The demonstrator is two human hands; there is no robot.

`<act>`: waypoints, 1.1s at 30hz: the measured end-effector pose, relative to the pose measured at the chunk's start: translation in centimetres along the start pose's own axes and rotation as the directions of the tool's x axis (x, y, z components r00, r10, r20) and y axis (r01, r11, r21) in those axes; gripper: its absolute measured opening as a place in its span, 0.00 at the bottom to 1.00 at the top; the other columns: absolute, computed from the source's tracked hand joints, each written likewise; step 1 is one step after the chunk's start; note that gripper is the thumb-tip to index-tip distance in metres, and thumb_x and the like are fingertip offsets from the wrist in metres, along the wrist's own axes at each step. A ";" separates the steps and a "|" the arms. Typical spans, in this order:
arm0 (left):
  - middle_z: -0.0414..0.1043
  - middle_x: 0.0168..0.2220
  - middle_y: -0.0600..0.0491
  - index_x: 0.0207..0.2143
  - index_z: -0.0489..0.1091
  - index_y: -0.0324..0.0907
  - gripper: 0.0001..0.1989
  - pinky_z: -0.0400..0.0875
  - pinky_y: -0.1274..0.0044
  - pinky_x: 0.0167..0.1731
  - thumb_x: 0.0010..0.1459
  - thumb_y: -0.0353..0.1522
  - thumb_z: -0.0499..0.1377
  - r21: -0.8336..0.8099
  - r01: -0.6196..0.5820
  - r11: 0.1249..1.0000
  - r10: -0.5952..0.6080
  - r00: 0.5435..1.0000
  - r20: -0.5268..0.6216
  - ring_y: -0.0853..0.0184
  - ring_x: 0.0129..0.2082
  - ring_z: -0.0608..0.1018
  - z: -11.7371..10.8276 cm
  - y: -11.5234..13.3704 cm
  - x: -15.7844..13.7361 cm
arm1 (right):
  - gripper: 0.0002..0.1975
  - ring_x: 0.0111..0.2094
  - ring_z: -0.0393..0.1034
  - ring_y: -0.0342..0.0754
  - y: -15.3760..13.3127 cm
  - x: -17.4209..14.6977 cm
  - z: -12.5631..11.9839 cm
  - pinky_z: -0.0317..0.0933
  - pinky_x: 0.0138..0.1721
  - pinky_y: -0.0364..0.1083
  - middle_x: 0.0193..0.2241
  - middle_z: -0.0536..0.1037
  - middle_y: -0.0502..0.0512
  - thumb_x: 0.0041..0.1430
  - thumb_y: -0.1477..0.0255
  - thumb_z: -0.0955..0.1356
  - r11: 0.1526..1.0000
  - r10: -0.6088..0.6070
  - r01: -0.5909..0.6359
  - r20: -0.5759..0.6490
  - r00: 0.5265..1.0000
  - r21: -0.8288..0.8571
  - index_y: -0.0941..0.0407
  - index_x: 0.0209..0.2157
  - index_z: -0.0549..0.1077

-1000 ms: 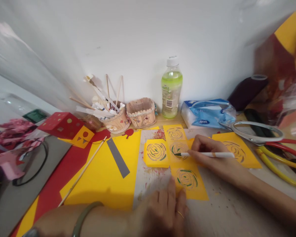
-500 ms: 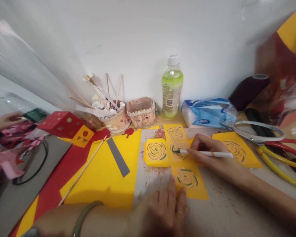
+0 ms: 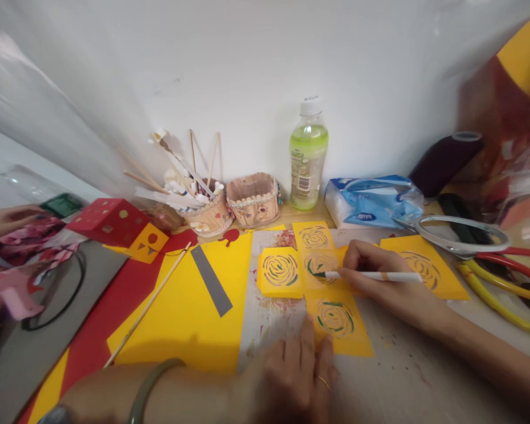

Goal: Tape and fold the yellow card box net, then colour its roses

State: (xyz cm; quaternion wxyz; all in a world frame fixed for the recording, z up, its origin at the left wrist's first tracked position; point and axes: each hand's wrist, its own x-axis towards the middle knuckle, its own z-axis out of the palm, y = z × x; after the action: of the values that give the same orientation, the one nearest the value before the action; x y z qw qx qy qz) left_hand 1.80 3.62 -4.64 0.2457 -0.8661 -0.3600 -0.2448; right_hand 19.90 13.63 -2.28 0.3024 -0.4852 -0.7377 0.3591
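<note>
In my right hand is a slim white-handled paintbrush, pinched near its dark green tip. The tip rests at the middle swirl of a yellow cut-paper sheet, which has several panels of curved slits. Some slits show green, most clearly in the lower swirl. My left hand lies flat with fingers stretched out, its fingertips on the lower left edge of the sheet. It holds nothing. A folded yellow panel with another swirl sticks out to the left.
Left lie a large yellow sheet, a grey strip and a thin stick. Behind stand a brush-filled basket, another basket, a bottle and a tissue pack. Scissors lie right. Another person's hand is far left.
My right hand and the paintbrush have shifted slightly right, and the tip sits a little lower on the middle swirl. My left hand stays in place.
</note>
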 end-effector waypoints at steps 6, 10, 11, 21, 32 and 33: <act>0.77 0.30 0.42 0.36 0.72 0.33 0.11 0.59 0.77 0.10 0.57 0.30 0.52 0.009 -0.032 0.999 0.031 0.999 0.034 0.66 0.16 0.72 -0.1 -0.1 -0.2 | 0.12 0.22 0.56 0.42 -0.2 0.0 0.0 0.51 0.22 0.42 0.19 0.63 0.47 0.53 0.67 0.63 1.000 -0.010 0.010 0.011 1.000 0.000 0.54 0.20 0.58; 0.77 0.31 0.41 0.37 0.71 0.32 0.11 0.59 0.77 0.10 0.57 0.30 0.53 0.008 -0.055 0.998 0.055 0.998 0.041 0.65 0.16 0.72 0.0 -0.3 -0.3 | 0.12 0.22 0.56 0.42 -0.1 0.0 0.1 0.51 0.22 0.42 0.19 0.62 0.47 0.53 0.68 0.63 1.000 -0.009 0.009 0.006 1.000 -0.002 0.54 0.19 0.58; 0.76 0.32 0.40 0.37 0.71 0.32 0.11 0.58 0.77 0.10 0.57 0.30 0.53 0.009 -0.052 0.999 0.051 0.998 0.039 0.65 0.16 0.72 0.0 -0.3 -0.3 | 0.12 0.22 0.56 0.42 -0.1 0.0 0.1 0.51 0.22 0.42 0.19 0.62 0.47 0.52 0.68 0.64 1.000 -0.007 0.007 0.008 1.000 0.006 0.54 0.19 0.58; 0.76 0.32 0.39 0.36 0.71 0.32 0.11 0.58 0.77 0.10 0.57 0.29 0.52 0.002 -0.047 0.999 0.047 0.999 0.024 0.65 0.16 0.72 -0.1 -0.1 -0.2 | 0.11 0.20 0.55 0.41 0.0 0.2 -2.2 0.47 0.20 0.42 0.18 0.63 0.46 0.49 0.67 0.66 0.986 0.130 -0.103 -0.222 0.966 0.129 0.54 0.19 0.60; 0.76 0.30 0.41 0.35 0.71 0.33 0.10 0.56 0.77 0.11 0.56 0.29 0.53 0.010 -0.060 0.998 0.060 0.998 -0.005 0.66 0.14 0.71 0.0 -0.2 -0.1 | 0.10 0.21 0.55 0.41 1.7 -0.1 -1.5 0.49 0.21 0.41 0.19 0.63 0.46 0.51 0.70 0.65 0.997 0.072 -0.066 -0.151 0.986 0.045 0.54 0.20 0.60; 0.76 0.30 0.41 0.35 0.71 0.33 0.10 0.57 0.77 0.11 0.56 0.29 0.53 0.012 -0.061 0.998 0.062 0.998 -0.007 0.66 0.15 0.71 0.0 -0.2 -0.1 | 0.10 0.21 0.55 0.41 1.7 -0.1 -1.5 0.49 0.21 0.41 0.19 0.63 0.46 0.51 0.70 0.65 0.997 0.063 -0.058 -0.145 0.987 0.042 0.54 0.20 0.59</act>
State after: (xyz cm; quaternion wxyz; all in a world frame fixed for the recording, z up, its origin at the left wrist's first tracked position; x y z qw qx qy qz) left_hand 1.58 3.71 -4.66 0.2595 -0.8744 -0.3338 -0.2380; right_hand 21.96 14.37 -2.86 0.3539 -0.5266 -0.6915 0.3454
